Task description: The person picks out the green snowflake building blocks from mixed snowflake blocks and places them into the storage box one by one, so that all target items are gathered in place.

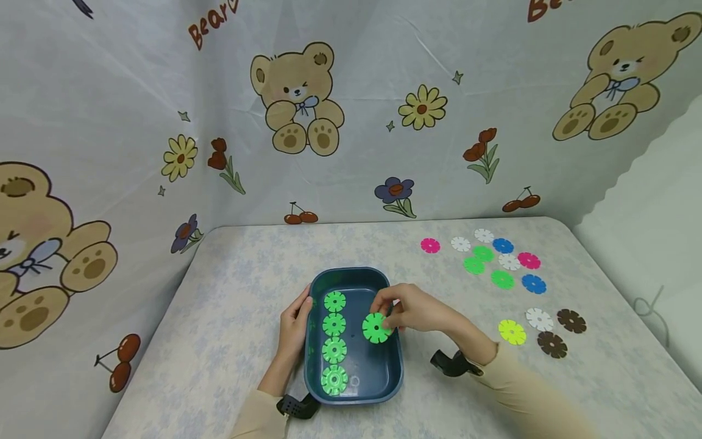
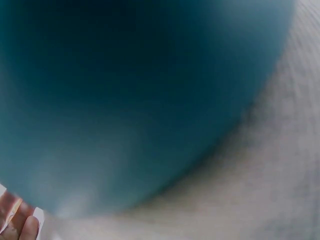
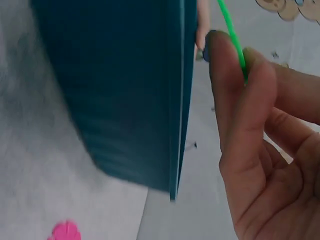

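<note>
A dark blue plastic tray (image 1: 375, 369) stands on the table in the head view. Four small notched green discs lie in a column along its left side, among them a top disc (image 1: 334, 301) and a bottom disc (image 1: 334, 379). My left hand (image 1: 294, 326) holds the tray's left wall, thumb near the rim. Above the tray's right half, my right hand (image 1: 414, 308) pinches another green disc (image 1: 375, 328) between thumb and fingers. Edge-on, that green disc (image 3: 233, 35) shows between the fingertips in the right wrist view.
Loose discs lie right of the tray: a pink disc (image 1: 430, 246), a green disc (image 1: 502, 280), a blue disc (image 1: 534, 284), a yellow disc (image 1: 512, 332), a brown disc (image 1: 551, 345) and several others. A printed bear curtain (image 1: 351, 183) hangs behind the table.
</note>
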A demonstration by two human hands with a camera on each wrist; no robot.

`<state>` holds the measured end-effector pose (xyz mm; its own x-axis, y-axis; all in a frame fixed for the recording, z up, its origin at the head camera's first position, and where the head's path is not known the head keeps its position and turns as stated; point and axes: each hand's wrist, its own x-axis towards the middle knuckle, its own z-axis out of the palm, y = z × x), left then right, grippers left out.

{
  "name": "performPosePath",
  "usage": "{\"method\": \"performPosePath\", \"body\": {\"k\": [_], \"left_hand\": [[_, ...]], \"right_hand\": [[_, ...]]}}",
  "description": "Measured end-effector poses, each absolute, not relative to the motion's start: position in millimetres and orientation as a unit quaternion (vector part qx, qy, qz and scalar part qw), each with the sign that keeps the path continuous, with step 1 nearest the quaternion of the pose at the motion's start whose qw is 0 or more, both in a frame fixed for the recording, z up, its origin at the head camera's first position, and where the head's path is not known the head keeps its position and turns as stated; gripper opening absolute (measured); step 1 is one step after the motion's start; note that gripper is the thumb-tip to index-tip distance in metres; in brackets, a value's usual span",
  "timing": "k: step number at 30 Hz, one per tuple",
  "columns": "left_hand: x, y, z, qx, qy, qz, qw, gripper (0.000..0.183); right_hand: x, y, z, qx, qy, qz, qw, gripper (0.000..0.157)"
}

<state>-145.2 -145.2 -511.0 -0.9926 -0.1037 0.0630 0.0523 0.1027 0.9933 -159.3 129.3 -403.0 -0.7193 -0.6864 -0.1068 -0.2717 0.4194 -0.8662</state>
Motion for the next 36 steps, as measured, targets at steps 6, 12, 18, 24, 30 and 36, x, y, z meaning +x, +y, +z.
{"method": "performPosePath", "body": {"k": [6, 12, 18, 24, 30, 36], "left_hand": [[-145, -144, -510, 0.020, -0.740, -0.670, 0.057, 0.044], [-146, -144, -510, 0.020, -0.742, -0.667, 0.065, 0.044], [-146, -144, -511, 0.019, -0.740, -0.669, 0.068, 0.042], [-146, -144, -512, 0.022, -0.735, -0.674, 0.072, 0.041], [-147, -143, -512, 0.025, -0.735, -0.673, 0.074, 0.043], [-147, -143, -513, 0.024, -0.731, -0.678, 0.071, 0.043]], "right_hand": [[-153, 98, -411, -0.333, 0.818, -0.391, 0.260, 0.016], [-150, 82, -423, -0.347, 0.833, -0.335, 0.270, 0.015], [-147, 71, -428, -0.352, 0.848, -0.281, 0.280, 0.016], [-143, 66, -435, -0.370, 0.853, -0.233, 0.285, 0.019], [-141, 64, -441, -0.372, 0.864, -0.205, 0.271, 0.020], [-139, 63, -443, -0.382, 0.865, -0.195, 0.259, 0.019]]}}
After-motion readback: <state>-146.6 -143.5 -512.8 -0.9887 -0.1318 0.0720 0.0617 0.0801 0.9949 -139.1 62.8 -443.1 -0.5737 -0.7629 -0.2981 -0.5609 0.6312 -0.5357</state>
